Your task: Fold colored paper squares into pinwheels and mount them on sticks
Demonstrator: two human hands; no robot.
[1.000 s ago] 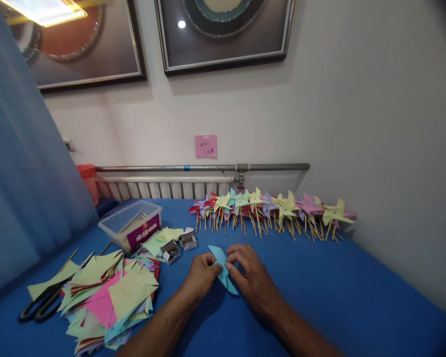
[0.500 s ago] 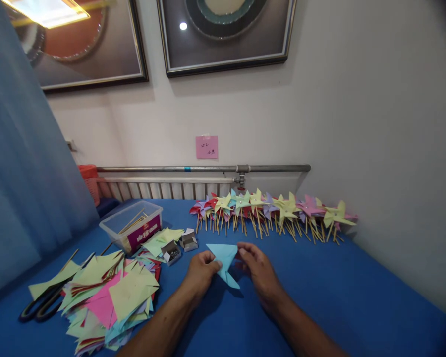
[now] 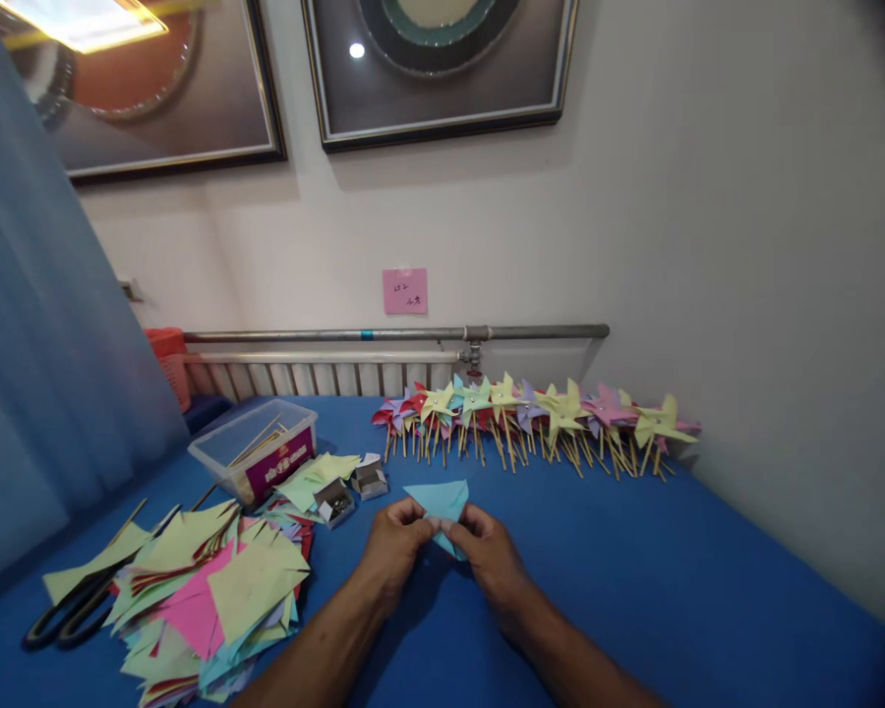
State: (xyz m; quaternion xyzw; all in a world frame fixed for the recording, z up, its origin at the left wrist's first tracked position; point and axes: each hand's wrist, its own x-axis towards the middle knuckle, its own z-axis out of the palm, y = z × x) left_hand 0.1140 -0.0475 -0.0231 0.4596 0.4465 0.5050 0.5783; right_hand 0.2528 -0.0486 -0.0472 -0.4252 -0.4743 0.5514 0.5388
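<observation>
A light blue piece of paper (image 3: 441, 499), cut and partly folded, is held above the blue table cover. My left hand (image 3: 396, 543) pinches it at its left side, thumb near the middle. My right hand (image 3: 487, 551) grips its right side, with its thumb close to the left thumb at the paper's centre. The fingers behind the paper are partly hidden. Beyond my hands stand two small open boxes; the nearer box (image 3: 334, 502) holds small metal pieces, and the other box (image 3: 370, 478) sits just behind it.
Finished paper pinwheels (image 3: 516, 403) on sticks lie in a row at the back. On the left are a pile of coloured paper (image 3: 258, 580), black-handled scissors (image 3: 74, 610) and a clear plastic tub (image 3: 287, 458) with sticks. A blue curtain (image 3: 51, 324) hangs at the far left.
My right hand has moved left and closed on the paper, its thumb now at the centre beside the left thumb. The paper's lower flap has been brought up. The view has shifted slightly.
</observation>
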